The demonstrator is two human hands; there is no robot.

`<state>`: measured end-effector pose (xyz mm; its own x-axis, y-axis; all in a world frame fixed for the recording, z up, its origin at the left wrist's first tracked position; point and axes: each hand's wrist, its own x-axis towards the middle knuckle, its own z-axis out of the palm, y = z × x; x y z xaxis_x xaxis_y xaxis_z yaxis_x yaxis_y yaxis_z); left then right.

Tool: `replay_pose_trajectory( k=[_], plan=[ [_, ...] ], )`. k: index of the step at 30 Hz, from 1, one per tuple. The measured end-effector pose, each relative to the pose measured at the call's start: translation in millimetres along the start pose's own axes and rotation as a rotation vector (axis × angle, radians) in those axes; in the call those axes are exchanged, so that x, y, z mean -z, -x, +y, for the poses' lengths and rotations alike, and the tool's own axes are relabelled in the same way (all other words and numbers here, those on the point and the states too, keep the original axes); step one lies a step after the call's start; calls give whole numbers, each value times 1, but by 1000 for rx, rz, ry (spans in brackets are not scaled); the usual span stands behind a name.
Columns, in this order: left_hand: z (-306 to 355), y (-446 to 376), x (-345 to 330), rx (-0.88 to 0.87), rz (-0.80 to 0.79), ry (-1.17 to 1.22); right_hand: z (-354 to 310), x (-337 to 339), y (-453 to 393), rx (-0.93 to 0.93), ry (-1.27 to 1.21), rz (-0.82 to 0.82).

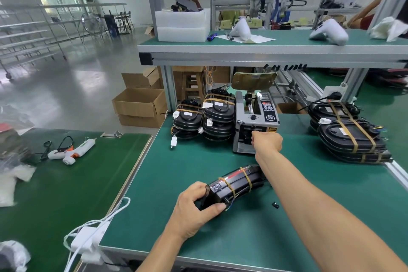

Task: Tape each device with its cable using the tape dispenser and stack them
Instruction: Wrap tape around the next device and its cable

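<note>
- While the left hand (196,207) grips the near end of a black device (236,183), fingers curled over the top and thumb pressed along its front, that device lies tilted on the green counter (220,234) and runs from the hand toward 1 o'clock.
- Tan tape bands (247,178) wrap the device and its cable at two places; thin coloured wires poke out just beside the thumb.
- At 12 o'clock from the device stands the grey tape dispenser (256,121), its outlet facing the person.
- The right hand (268,141) is at the dispenser's front outlet, fingers closed narrowly with the tips against the slot; whether any tape is pinched between them cannot be told.
- The right forearm crosses over the far end of the device, hiding that end.
- Two stacks of taped devices (205,117) stand just beside the dispenser at its 9 o'clock, white connectors hanging off them.
- Another stack of taped devices (351,137) sits at the dispenser's 3 o'clock, well apart from the held device.
- A small black piece (275,205) lies on the counter at 4 o'clock from the device.
- On the neighbouring counter at 9 o'clock lies a white glue gun (70,151).
</note>
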<state>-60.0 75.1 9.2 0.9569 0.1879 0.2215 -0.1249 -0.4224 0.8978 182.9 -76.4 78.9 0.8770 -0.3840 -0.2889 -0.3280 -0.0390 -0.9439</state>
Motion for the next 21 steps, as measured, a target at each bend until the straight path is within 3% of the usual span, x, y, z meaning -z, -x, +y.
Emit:
replay_pose_trajectory(
  k=[10,21],
  plan=[
    [-1,-1,0,-12,13,-14,-2,-9,-3,-145,-165,15],
    [-1,-1,0,-16,12,-5,-4,-9,4,-184,-250,46]
  ],
)
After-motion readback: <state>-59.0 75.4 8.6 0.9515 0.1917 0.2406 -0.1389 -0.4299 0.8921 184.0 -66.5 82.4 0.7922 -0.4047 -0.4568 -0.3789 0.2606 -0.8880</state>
